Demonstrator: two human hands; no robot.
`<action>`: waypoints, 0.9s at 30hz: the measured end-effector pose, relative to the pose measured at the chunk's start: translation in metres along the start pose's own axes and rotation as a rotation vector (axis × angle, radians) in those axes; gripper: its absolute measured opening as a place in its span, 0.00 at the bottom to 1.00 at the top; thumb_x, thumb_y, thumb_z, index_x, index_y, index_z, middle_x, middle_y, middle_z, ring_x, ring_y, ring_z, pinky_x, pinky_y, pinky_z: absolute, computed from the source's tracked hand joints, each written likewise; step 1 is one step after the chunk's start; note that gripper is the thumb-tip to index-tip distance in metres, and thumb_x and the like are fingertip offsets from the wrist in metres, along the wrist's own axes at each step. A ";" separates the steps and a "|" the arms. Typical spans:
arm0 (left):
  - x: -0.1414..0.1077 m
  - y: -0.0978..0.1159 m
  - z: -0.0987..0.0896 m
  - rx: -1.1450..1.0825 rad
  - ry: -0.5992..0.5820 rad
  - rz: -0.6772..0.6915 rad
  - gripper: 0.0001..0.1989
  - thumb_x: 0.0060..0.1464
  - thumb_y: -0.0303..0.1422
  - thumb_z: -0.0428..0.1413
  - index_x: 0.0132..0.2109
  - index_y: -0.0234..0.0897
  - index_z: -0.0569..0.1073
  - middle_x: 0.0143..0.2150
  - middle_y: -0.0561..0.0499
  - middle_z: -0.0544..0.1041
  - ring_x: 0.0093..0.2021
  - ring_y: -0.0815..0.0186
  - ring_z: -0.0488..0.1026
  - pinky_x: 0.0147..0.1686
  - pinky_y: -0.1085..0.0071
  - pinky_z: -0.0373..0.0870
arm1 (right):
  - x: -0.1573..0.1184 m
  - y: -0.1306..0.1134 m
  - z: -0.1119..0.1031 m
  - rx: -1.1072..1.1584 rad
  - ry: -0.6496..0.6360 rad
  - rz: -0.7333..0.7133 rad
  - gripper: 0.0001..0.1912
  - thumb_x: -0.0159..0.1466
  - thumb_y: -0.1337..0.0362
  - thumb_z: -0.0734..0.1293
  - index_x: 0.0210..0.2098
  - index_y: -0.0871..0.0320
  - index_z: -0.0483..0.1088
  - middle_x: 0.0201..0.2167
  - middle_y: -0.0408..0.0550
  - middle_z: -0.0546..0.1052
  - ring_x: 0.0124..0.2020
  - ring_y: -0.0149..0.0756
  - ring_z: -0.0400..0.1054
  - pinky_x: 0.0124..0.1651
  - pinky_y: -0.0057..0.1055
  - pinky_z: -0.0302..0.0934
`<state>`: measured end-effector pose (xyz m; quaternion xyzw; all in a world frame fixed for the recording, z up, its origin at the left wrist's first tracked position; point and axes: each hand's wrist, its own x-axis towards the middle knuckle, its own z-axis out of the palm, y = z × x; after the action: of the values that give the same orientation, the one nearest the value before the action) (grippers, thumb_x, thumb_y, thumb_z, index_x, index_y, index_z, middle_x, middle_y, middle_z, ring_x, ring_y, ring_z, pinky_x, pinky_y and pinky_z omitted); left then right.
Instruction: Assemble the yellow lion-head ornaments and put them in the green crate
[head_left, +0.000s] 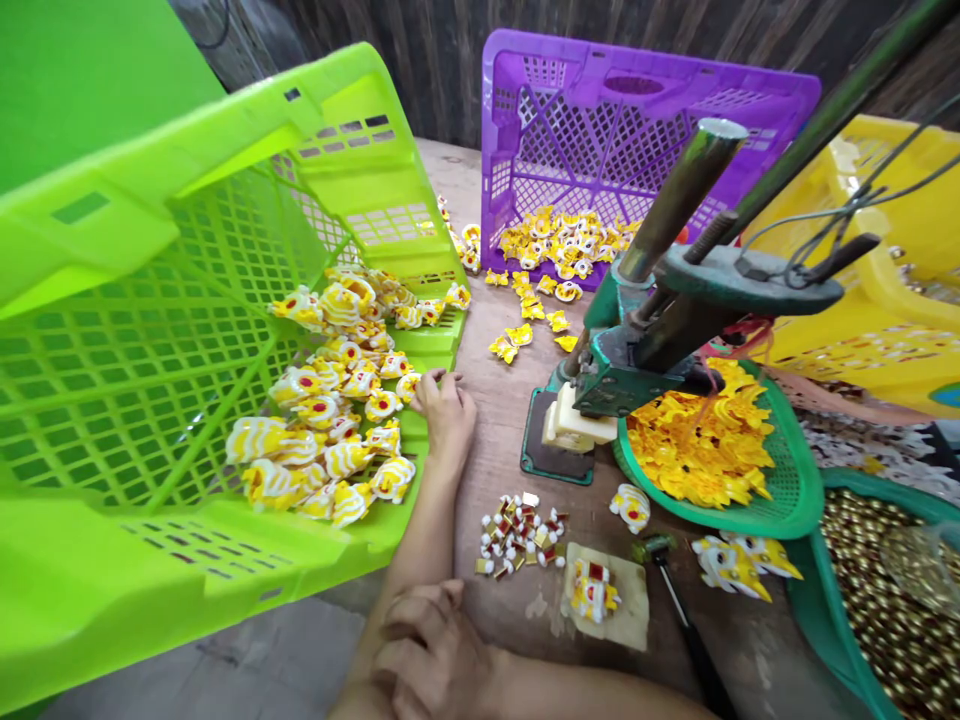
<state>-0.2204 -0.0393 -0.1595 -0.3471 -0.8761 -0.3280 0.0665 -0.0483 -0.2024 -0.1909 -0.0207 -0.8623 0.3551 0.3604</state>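
Note:
My left hand rests at the right edge of the lime green crate, its fingers curled beside the nearest yellow and white pieces; whatever they hold, if anything, is hidden. Lower down, my right hand lies across my left forearm with bent fingers closed on it. Right of the forearm is a pile of small white, red and gold parts. A yellow and white piece with a red and gold part on top sits on a pale square pad.
A press stands at centre right, with a green basket of yellow pieces behind. Purple and yellow crates stand at the back. A black-handled tool and a tub of gold beads are front right.

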 end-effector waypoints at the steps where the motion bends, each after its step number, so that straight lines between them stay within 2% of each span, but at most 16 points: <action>1: 0.000 0.000 0.000 0.000 0.000 0.000 0.16 0.53 0.24 0.50 0.47 0.31 0.76 0.53 0.34 0.70 0.57 0.47 0.66 0.57 0.48 0.57 | -0.001 0.000 0.001 -0.008 -0.031 0.009 0.14 0.52 0.63 0.66 0.38 0.57 0.64 0.45 0.49 0.69 0.49 0.39 0.63 0.51 0.39 0.56; 3: 0.000 0.000 0.000 0.000 0.002 0.000 0.16 0.53 0.24 0.50 0.47 0.32 0.76 0.53 0.35 0.70 0.57 0.47 0.66 0.57 0.48 0.57 | -0.002 0.000 0.001 -0.007 -0.050 0.014 0.14 0.52 0.64 0.66 0.38 0.56 0.64 0.45 0.49 0.69 0.49 0.40 0.63 0.51 0.39 0.56; 9: 0.000 0.002 -0.002 0.004 -0.004 0.001 0.16 0.53 0.24 0.50 0.47 0.32 0.76 0.53 0.35 0.69 0.57 0.47 0.66 0.57 0.48 0.57 | 0.008 -0.003 -0.005 0.031 0.077 -0.005 0.11 0.54 0.65 0.65 0.38 0.57 0.64 0.44 0.48 0.69 0.49 0.37 0.64 0.51 0.37 0.56; 14: 0.000 0.000 -0.002 0.014 -0.016 -0.002 0.16 0.53 0.24 0.50 0.47 0.32 0.76 0.53 0.35 0.69 0.57 0.47 0.65 0.57 0.48 0.57 | 0.008 -0.004 -0.006 0.014 0.073 -0.004 0.11 0.55 0.63 0.64 0.39 0.56 0.65 0.42 0.47 0.70 0.47 0.37 0.64 0.48 0.37 0.57; 17: -0.004 0.001 -0.001 0.019 -0.021 -0.001 0.16 0.54 0.24 0.50 0.48 0.34 0.76 0.54 0.36 0.69 0.58 0.47 0.65 0.56 0.47 0.57 | -0.004 -0.001 0.006 -0.005 0.066 0.021 0.11 0.56 0.60 0.65 0.39 0.55 0.66 0.43 0.47 0.71 0.48 0.38 0.65 0.47 0.38 0.58; 20: -0.007 0.011 0.000 0.018 -0.013 0.022 0.17 0.55 0.25 0.51 0.50 0.36 0.75 0.56 0.37 0.68 0.59 0.47 0.63 0.57 0.46 0.56 | -0.017 0.004 0.029 -0.045 0.086 0.007 0.10 0.59 0.56 0.66 0.37 0.54 0.67 0.42 0.46 0.71 0.47 0.37 0.65 0.47 0.36 0.59; 23: -0.003 0.031 0.004 -0.019 -0.058 0.114 0.19 0.55 0.25 0.51 0.53 0.38 0.74 0.59 0.38 0.67 0.60 0.47 0.63 0.57 0.47 0.57 | -0.021 0.004 0.042 -0.060 0.209 0.019 0.07 0.62 0.56 0.66 0.30 0.51 0.68 0.34 0.43 0.72 0.42 0.35 0.68 0.47 0.38 0.59; 25: 0.004 0.045 0.009 -0.044 -0.113 0.163 0.22 0.54 0.25 0.51 0.56 0.38 0.72 0.60 0.37 0.67 0.60 0.47 0.62 0.58 0.49 0.58 | -0.016 0.000 0.033 -0.054 0.224 0.061 0.08 0.64 0.57 0.65 0.29 0.48 0.70 0.31 0.41 0.72 0.41 0.36 0.69 0.48 0.40 0.60; 27: 0.014 0.053 0.017 -0.079 -0.159 0.187 0.25 0.53 0.25 0.51 0.59 0.35 0.69 0.61 0.35 0.66 0.61 0.47 0.62 0.59 0.49 0.58 | -0.007 -0.004 0.010 -0.067 0.109 0.099 0.05 0.65 0.57 0.65 0.35 0.46 0.73 0.37 0.42 0.76 0.46 0.40 0.70 0.50 0.43 0.63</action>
<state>-0.1943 0.0080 -0.1393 -0.4544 -0.8289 -0.3259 0.0135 -0.0487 -0.2139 -0.1974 -0.0947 -0.8508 0.3415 0.3880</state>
